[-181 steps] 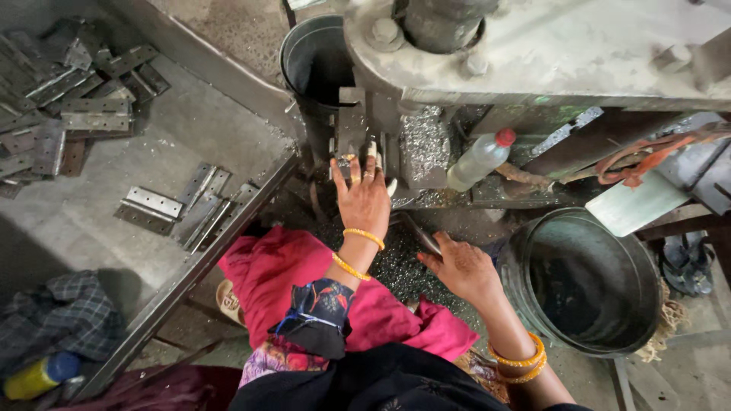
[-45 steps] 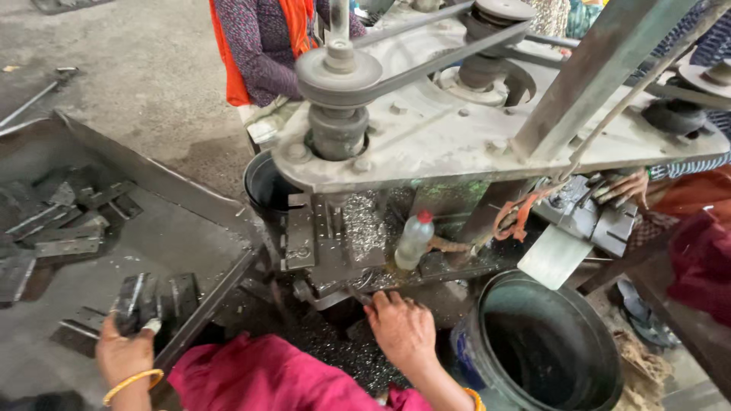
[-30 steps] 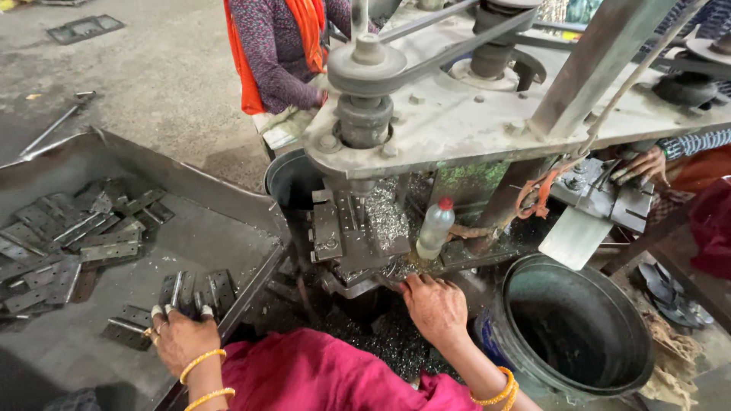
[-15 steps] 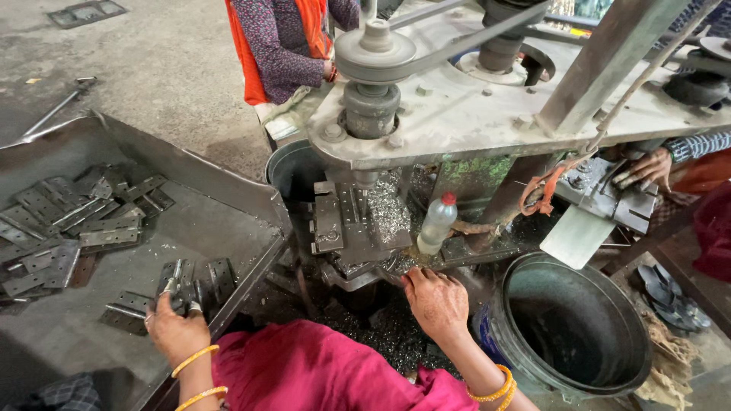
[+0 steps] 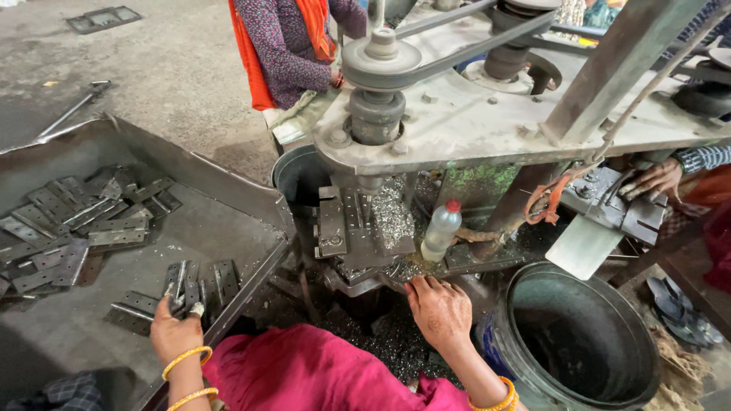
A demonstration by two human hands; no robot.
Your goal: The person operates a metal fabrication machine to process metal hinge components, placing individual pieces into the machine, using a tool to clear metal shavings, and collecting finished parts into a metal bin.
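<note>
My left hand (image 5: 175, 333) reaches into a wide grey metal tray (image 5: 228, 186) and is closed around one of the flat metal hinge plates (image 5: 181, 288) lying near the tray's front corner. My right hand (image 5: 440, 310) rests with fingers spread at the front of the drilling machine's work bed (image 5: 358, 228), which is strewn with metal shavings. More hinge plates (image 5: 68, 228) are piled at the tray's left side.
A belt-driven pulley (image 5: 381, 65) sits on the machine's top plate. A plastic bottle with a red cap (image 5: 442, 230) stands by the bed. A large dark bucket (image 5: 579, 342) is at right. Another person in orange (image 5: 289, 46) sits behind; someone's hand (image 5: 655, 179) works at far right.
Six seconds ago my left hand was at the machine bed; it has since moved left into the tray and closed on a hinge plate. My right hand stays at the bed's front.
</note>
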